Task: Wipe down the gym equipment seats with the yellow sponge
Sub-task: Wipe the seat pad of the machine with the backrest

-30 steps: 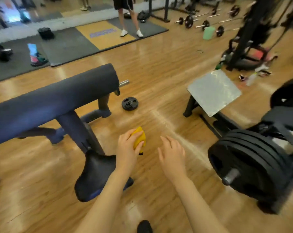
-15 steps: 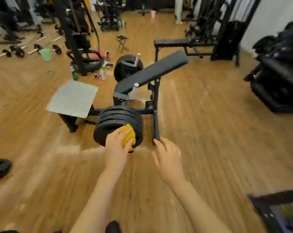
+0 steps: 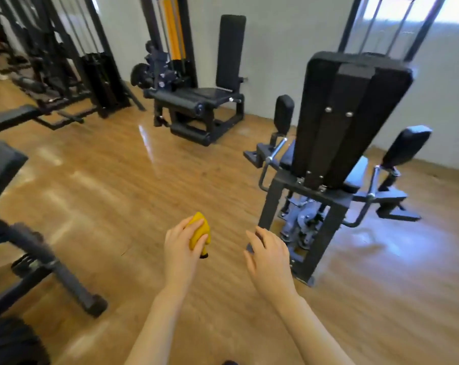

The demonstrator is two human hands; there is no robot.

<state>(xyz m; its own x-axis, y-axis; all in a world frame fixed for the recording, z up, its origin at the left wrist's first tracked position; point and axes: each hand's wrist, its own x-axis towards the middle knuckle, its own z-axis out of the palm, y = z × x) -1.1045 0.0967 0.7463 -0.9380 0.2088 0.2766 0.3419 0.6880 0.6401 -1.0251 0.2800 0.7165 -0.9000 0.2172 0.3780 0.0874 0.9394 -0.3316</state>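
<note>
While the yellow sponge [image 3: 199,233] sits squeezed in the left hand [image 3: 182,246] over the wood floor [image 3: 117,196], the right hand [image 3: 269,255] floats beside it, fingers loose, holding nothing. Just past the right hand is a black seat machine [image 3: 339,122]; another seat [image 3: 209,93] is well beyond both hands.

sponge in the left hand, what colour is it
Yellow; the sponge, gripped by the left hand, shows best in the head view.
</note>
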